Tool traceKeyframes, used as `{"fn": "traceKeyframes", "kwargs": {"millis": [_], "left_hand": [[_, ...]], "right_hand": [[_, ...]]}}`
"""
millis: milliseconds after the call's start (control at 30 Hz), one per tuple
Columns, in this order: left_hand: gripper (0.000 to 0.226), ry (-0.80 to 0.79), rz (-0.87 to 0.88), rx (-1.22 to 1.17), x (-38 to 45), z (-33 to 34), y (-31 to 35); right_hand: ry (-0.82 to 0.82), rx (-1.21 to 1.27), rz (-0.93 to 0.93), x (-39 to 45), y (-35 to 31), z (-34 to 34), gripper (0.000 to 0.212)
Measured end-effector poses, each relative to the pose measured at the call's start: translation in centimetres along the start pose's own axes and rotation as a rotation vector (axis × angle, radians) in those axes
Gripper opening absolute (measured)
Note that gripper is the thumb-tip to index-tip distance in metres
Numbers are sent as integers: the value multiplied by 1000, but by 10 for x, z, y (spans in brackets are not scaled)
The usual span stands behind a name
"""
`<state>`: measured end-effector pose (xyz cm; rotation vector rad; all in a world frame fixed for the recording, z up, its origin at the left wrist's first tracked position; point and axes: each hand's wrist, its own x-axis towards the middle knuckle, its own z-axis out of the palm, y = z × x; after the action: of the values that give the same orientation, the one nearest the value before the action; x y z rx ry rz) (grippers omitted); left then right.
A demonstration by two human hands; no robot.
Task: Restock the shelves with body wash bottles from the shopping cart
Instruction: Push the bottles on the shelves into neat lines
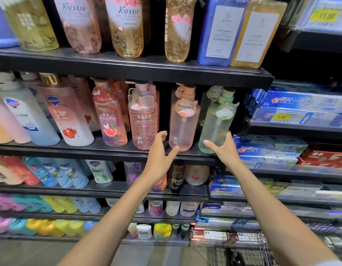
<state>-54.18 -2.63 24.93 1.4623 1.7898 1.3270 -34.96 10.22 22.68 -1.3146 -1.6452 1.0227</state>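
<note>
The upright pale-green pump bottle (216, 121) stands nearest the right hand (223, 150), whose spread fingers cup its base; left hand (159, 152) open beside the pink pump bottle (183, 120).

Both hands up at shelf (128, 150). Left hand (159, 152) open, fingertip touching pink bottle (182, 120). Right hand (223, 150) open, fingers against green bottle (216, 121). Cart (266, 252) bottom right.
</note>
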Motion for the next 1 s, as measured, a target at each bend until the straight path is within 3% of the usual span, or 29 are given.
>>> {"fn": "traceKeyframes", "kwargs": {"millis": [100,167,233,400,567,700,1000], "left_hand": [[40,86,51,-27,-37,-14,-8],[28,138,61,-47,-59,-20,-19],[24,157,60,-22,-81,-22,-38],[34,157,-77,75,-109,-15,-112],[43,101,-81,100,-102,18,-168],[39,15,99,131,-80,62,-209],[39,187,617,153,-29,128,-267]], "right_hand": [[159,-24,-78,-19,-7,5,64],[334,11,-168,-45,-4,7,45],[405,11,-221,-77,17,11,24],[104,-97,-3,-116,95,38,16],[65,-146,40,-106,143,64,24],[127,-179,-87,-71,175,76,36],[349,-336,-482,-23,225,95,59]]}}
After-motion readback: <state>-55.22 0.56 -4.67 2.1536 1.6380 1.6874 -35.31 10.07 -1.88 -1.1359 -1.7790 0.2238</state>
